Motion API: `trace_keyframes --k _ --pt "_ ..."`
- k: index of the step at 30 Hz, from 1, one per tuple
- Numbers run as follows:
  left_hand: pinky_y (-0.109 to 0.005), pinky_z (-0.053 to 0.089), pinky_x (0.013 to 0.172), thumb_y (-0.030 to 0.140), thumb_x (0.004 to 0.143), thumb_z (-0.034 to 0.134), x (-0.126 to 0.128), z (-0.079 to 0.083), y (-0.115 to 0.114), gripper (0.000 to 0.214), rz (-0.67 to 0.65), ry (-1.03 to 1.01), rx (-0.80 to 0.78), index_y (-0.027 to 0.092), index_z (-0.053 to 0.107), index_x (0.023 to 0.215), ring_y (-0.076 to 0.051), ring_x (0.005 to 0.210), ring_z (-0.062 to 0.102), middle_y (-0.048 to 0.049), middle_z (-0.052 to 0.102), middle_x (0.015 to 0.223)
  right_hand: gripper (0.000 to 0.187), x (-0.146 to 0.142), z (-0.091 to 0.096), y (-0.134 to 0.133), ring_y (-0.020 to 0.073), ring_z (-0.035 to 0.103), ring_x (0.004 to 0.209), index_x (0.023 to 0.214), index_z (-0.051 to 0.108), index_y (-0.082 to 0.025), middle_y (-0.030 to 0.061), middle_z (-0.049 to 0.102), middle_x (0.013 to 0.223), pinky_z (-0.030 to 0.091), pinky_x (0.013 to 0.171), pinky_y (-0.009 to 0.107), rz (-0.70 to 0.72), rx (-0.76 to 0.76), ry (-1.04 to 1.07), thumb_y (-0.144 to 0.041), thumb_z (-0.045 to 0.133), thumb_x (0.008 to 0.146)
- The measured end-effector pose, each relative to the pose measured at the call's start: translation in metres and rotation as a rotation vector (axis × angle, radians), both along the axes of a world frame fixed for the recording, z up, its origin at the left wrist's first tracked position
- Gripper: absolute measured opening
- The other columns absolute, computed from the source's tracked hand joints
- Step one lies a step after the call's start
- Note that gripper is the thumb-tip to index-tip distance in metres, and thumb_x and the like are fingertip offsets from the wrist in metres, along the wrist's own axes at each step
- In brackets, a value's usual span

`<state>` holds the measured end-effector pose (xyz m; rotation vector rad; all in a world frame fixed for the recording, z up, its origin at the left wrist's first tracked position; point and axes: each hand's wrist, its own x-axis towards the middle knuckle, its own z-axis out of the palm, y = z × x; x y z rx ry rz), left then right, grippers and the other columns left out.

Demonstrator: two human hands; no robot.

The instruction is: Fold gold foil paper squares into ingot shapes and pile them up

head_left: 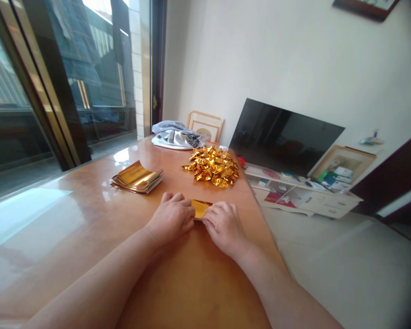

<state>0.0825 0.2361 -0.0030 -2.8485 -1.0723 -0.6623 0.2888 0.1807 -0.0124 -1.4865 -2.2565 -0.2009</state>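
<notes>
We are observing the left hand (171,218) and the right hand (225,228) working close together near the middle of the table (192,283). A small gold foil sheet (200,209) is lying between them on the table. The fingers (180,201) of the left hand are curving down against the sheet's left side, and the fingers (219,212) of the right hand are pressing over its right side. Both sets are nearly closed on the sheet, although we cannot tell how firmly they are gripping.

A stack of gold foil sheets (137,178) is sitting ahead and to the left, well apart from the left hand. A heap of crumpled gold foil pieces (212,167) is lying just ahead of the hands, near the table's right edge. A narrow strip of table is separating the right hand from that edge, beyond which a tiled floor (329,260) is extending. A folded grey-and-white cloth (175,136) is lying at the far end. Boxes (339,178) beside a low white cabinet (301,194) are showing printing too small to read.
</notes>
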Motion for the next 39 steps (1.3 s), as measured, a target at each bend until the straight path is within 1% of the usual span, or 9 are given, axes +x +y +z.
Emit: trace_keyframes --k 9,14,18,19,21,23,29,32,39 --pt "-0.041 0.027 0.078 0.025 0.085 0.056 -0.011 0.000 0.007 0.018 0.112 -0.016 0.011 0.021 0.064 0.070 -0.023 0.083 0.050 -0.0045 0.064 0.077 0.010 0.009 0.001 0.003 0.0221 0.050 0.106 0.092 0.070 -0.025 0.0008 0.072 0.108 0.031 0.091 0.039 -0.028 0.008 0.033 -0.026 0.060 0.096" --pt "-0.041 0.029 0.079 0.026 0.086 0.055 -0.016 0.005 0.010 0.017 0.223 -0.037 0.037 0.021 0.064 0.073 -0.024 0.084 0.052 -0.0059 0.065 0.080 0.012 0.010 0.001 0.006 0.0217 0.051 0.100 0.087 0.067 -0.023 0.0019 0.071 0.099 0.031 0.087 0.037 -0.104 0.034 0.073 -0.021 0.058 0.096" --pt "-0.040 0.032 0.085 0.035 0.086 0.063 -0.004 0.008 0.005 0.022 0.057 -0.108 0.036 0.026 0.067 0.106 -0.025 0.096 0.054 -0.0050 0.067 0.099 0.011 0.004 0.002 0.006 0.0207 0.053 0.097 0.089 0.066 -0.023 0.0014 0.071 0.093 0.030 0.086 0.036 -0.063 0.054 0.054 -0.021 0.058 0.096" --pt "-0.039 0.033 0.085 0.034 0.085 0.064 0.000 0.007 0.004 0.022 0.019 -0.100 0.029 0.026 0.066 0.105 -0.025 0.096 0.055 -0.0048 0.067 0.100 0.011 0.003 0.001 0.006 0.0204 0.053 0.096 0.089 0.066 -0.023 0.0012 0.071 0.093 0.030 0.086 0.036 -0.051 0.062 0.050 -0.022 0.058 0.096" --pt "-0.038 0.032 0.083 0.028 0.087 0.061 0.006 0.006 0.004 0.007 -0.025 -0.065 0.019 0.024 0.067 0.088 -0.023 0.092 0.056 -0.0034 0.068 0.091 0.010 0.000 0.000 0.005 0.0200 0.054 0.095 0.090 0.066 -0.024 0.0007 0.071 0.092 0.030 0.085 0.035 -0.041 0.076 0.045 -0.023 0.058 0.096" --pt "-0.039 0.031 0.081 0.024 0.092 0.055 0.008 0.004 0.005 0.017 -0.045 -0.036 0.022 0.022 0.065 0.079 -0.021 0.087 0.056 -0.0033 0.068 0.085 0.012 -0.003 -0.001 0.005 0.0198 0.055 0.094 0.088 0.066 -0.024 0.0009 0.071 0.091 0.030 0.085 0.035 -0.050 0.085 0.048 -0.024 0.058 0.097" --pt "-0.040 0.029 0.079 0.025 0.096 0.050 0.005 0.009 0.002 0.024 -0.064 -0.005 0.059 0.022 0.065 0.078 -0.022 0.086 0.056 -0.0044 0.068 0.081 0.009 -0.009 -0.007 0.008 0.0207 0.057 0.093 0.092 0.066 -0.025 -0.0008 0.072 0.091 0.031 0.082 0.034 -0.125 0.073 0.052 -0.034 0.067 0.091" --pt "-0.041 0.029 0.081 0.024 0.096 0.049 0.007 0.012 0.000 0.024 -0.069 0.030 0.084 0.022 0.066 0.079 -0.022 0.085 0.056 -0.0050 0.069 0.082 0.009 -0.010 -0.008 0.009 0.0206 0.057 0.094 0.096 0.068 -0.027 -0.0009 0.073 0.093 0.031 0.082 0.034 -0.135 0.086 0.069 -0.034 0.066 0.092" --pt "-0.042 0.029 0.081 0.025 0.095 0.050 0.010 0.018 0.007 0.025 -0.094 0.044 0.124 0.021 0.065 0.076 -0.023 0.083 0.056 -0.0062 0.068 0.079 0.008 -0.009 -0.006 0.007 0.0198 0.056 0.093 0.086 0.068 -0.025 -0.0008 0.071 0.089 0.030 0.081 0.034 -0.114 0.111 0.045 -0.028 0.065 0.093"
